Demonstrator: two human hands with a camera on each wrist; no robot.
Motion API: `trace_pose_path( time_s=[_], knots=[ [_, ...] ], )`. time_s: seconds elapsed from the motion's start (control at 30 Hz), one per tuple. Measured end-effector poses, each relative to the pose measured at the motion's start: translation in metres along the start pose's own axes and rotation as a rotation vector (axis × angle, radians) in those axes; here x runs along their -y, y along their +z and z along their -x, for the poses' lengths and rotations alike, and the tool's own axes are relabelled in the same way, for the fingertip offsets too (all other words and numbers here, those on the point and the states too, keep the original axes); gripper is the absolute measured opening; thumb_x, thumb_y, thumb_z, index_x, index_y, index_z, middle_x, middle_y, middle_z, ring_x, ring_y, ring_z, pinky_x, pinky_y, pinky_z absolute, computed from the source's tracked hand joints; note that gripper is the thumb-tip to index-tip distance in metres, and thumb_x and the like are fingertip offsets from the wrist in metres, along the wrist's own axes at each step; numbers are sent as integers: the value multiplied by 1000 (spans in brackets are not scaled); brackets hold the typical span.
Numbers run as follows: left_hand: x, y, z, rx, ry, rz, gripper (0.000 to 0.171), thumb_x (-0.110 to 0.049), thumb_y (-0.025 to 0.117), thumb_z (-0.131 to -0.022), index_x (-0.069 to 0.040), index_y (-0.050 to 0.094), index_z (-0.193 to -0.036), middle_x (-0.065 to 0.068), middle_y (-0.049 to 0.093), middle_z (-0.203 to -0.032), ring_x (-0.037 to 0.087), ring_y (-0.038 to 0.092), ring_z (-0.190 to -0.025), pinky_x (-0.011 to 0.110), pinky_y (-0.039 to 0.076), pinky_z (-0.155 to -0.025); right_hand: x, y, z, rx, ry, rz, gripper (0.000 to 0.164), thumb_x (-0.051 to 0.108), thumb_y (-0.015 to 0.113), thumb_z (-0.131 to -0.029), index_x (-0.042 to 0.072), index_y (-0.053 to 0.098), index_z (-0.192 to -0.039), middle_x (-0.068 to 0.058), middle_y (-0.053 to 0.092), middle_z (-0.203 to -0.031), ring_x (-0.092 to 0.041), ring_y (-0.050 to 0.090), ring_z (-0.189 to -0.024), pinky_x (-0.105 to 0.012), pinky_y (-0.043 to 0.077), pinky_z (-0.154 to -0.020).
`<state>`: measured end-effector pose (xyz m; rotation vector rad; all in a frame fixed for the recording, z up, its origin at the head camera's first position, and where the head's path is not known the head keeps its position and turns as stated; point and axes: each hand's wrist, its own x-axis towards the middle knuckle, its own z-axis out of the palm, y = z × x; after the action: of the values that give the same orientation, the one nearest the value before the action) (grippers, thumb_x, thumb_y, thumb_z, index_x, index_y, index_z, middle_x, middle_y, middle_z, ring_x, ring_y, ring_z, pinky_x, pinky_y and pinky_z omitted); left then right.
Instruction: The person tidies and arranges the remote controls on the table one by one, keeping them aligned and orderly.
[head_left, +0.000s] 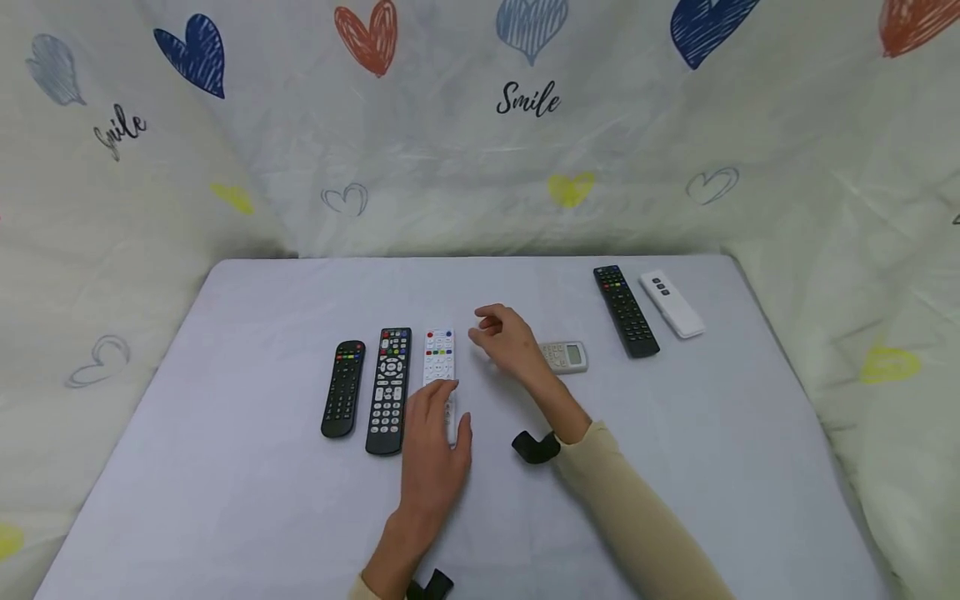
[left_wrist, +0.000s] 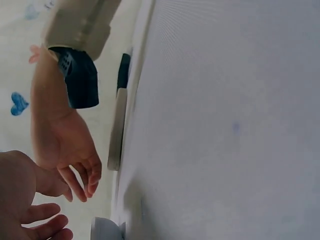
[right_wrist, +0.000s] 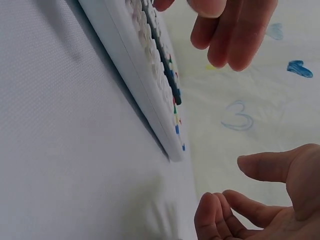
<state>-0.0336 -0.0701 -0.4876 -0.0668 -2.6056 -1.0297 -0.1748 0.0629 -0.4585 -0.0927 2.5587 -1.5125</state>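
On the table a white remote control point(head_left: 439, 346) lies lengthwise, partly hidden by my left hand point(head_left: 437, 450). That hand is over its lower half with relaxed fingers; whether they touch it I cannot tell. In the right wrist view, the left fingers point(right_wrist: 240, 35) show above the white remote point(right_wrist: 135, 65). My right hand point(head_left: 513, 342) hovers right of it, fingers loosely bent and holding nothing. Beside the right hand lies a small air-conditioner remote point(head_left: 566, 357) with a screen, partly covered. Left of the left hand is a long black remote point(head_left: 388, 392).
A shorter black remote point(head_left: 343, 389) lies at the far left of the row. At the back right are another black remote point(head_left: 626, 312) and a white three-button remote point(head_left: 672, 304). A heart-printed cloth point(head_left: 450, 150) rises behind the white table point(head_left: 247, 467).
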Motion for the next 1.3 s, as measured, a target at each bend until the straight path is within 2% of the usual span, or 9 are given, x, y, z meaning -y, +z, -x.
trace_pose_path(
  time_s=[0.17, 0.37, 0.53, 0.93, 1.07, 1.2, 1.3],
  knots=[
    [-2, 9, -11, 47, 15, 13, 46, -6, 78, -91, -8, 64, -135, 6, 60, -138, 22, 54, -130, 41, 50, -112, -8, -14, 10, -53, -9, -14, 41, 17, 68, -99, 4, 63, -137, -17, 67, -120, -31, 64, -113, -41, 54, -93],
    [-8, 17, -23, 92, 30, 24, 41, -7, 76, -93, -7, 65, -133, 7, 60, -137, 23, 55, -131, 41, 52, -110, -16, -28, 18, -118, -30, -46, 38, 16, 68, -100, 3, 64, -135, -17, 68, -118, -31, 64, -113, -36, 50, -90],
    [-12, 24, -30, 136, 22, 45, 39, -7, 74, -95, -5, 64, -133, 9, 59, -138, 24, 55, -132, 40, 52, -110, -23, -38, 25, -168, 5, -43, 40, 19, 66, -101, 6, 62, -138, -14, 68, -120, -29, 63, -114, -35, 50, -89],
    [-13, 34, -41, 228, -55, 77, 45, -9, 71, -97, -6, 59, -140, 10, 56, -142, 24, 54, -135, 40, 49, -114, -38, -61, 39, -206, 79, -38, 40, 21, 64, -103, 8, 59, -141, -15, 65, -126, -29, 59, -119, -41, 48, -97],
    [-12, 35, -44, 247, -67, 88, 48, -10, 71, -97, -6, 56, -142, 11, 55, -144, 24, 59, -127, 38, 54, -107, -43, -67, 42, -214, 96, -12, 41, 22, 63, -104, 8, 59, -141, -15, 63, -130, -30, 58, -122, -43, 47, -100],
    [-11, 39, -46, 296, -88, 99, 51, -12, 70, -99, -6, 53, -147, 12, 52, -147, 23, 63, -116, 35, 58, -97, -49, -75, 48, -232, 120, 8, 39, 22, 62, -104, 7, 60, -140, -15, 62, -131, -30, 57, -122, -40, 46, -97],
    [-11, 41, -49, 330, -102, 93, 54, -14, 69, -100, -6, 50, -150, 14, 51, -150, 23, 63, -120, 35, 57, -100, -53, -82, 53, -249, 132, 24, 37, 20, 61, -104, 5, 60, -139, -17, 62, -132, -30, 57, -121, -37, 46, -91]
  ],
)
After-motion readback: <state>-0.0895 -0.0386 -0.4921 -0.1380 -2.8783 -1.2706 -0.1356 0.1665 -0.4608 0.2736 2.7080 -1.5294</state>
